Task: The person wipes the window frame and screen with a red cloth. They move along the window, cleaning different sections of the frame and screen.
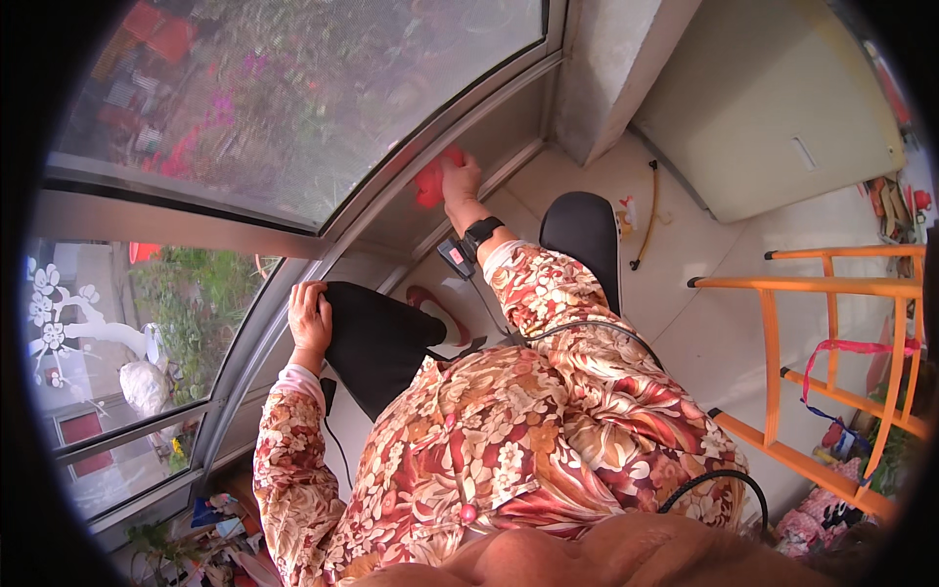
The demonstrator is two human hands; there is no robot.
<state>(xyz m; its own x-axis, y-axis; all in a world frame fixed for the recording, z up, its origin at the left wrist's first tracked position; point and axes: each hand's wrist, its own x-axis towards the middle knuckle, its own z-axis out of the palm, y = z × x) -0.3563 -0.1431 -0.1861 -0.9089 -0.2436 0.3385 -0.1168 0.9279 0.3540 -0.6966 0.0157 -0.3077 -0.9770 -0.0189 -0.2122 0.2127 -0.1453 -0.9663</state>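
Observation:
My right hand (461, 178) presses a red cloth (431, 182) against the lower panel (499, 110) of a metal-framed window or door. A dark band with a watch-like device (481, 232) is strapped to that wrist. Above the panel runs a metal rail (440, 125), and over it a mesh screen (293, 95) shows blurred plants and pink flowers outside. My left hand (309, 317) rests on my bent knee (374, 330), close to the frame, with nothing visible in it. Its fingers lie together, partly curled over the knee.
An orange ladder-like frame (799, 282) stands at the right. Behind it leans a large pale panel (770, 110). A short brown hose (645, 213) lies on the tiled floor (682, 249). Black cables (601, 324) cross my body. Potted plants and clutter (220, 521) sit at lower left.

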